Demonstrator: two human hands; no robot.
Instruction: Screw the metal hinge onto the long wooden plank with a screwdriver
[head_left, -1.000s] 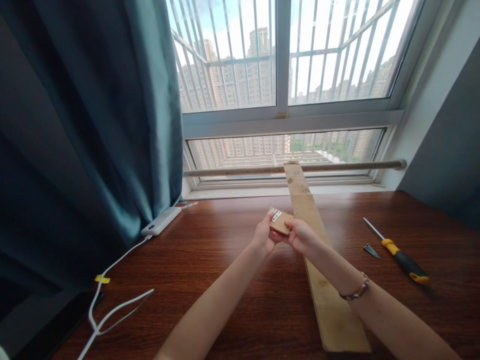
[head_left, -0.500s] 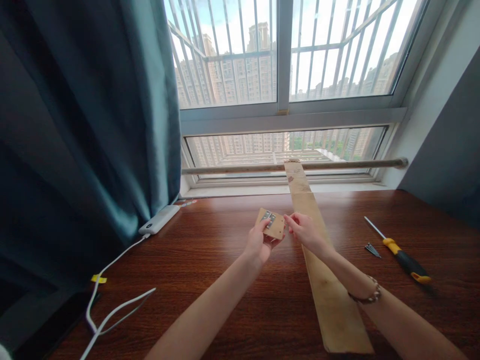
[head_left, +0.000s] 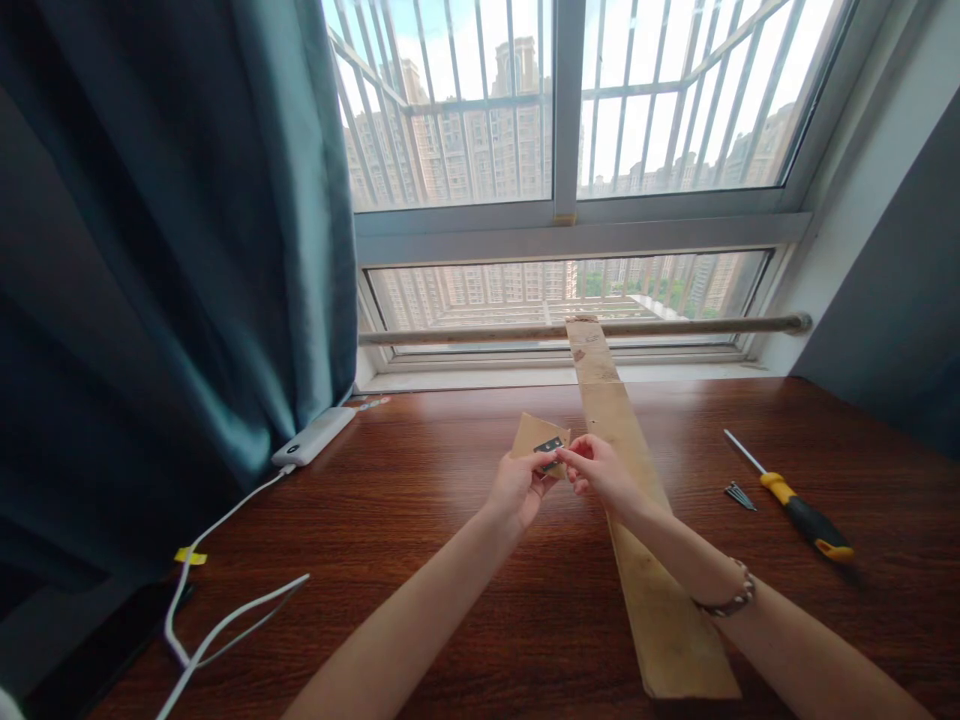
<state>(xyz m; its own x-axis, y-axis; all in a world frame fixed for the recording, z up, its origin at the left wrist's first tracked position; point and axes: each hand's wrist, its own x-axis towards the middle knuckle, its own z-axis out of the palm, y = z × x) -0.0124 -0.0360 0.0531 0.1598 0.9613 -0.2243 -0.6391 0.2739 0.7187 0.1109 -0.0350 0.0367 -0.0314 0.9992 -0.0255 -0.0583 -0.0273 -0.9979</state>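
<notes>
Metal hinge [head_left: 550,444] rests on a small tan panel [head_left: 529,432] above the desk [head_left: 420,480]; left hand [head_left: 517,487] pinches the panel, right hand [head_left: 606,478] nearly closes its fingertips at the hinge, grip unclear. Beyond, a rail [head_left: 697,327] fronts the window [head_left: 566,180].

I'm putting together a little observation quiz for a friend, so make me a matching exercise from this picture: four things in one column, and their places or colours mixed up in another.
Things:
1. Small board
2. Screwdriver
3. Curtain
4. Long board

Places or colours:
A. Blue, hanging in folds
B. Running beneath the right forearm
C. Held in the left hand
D. Partly yellow, partly black

Right pairs: 1-C, 2-D, 3-A, 4-B
</notes>
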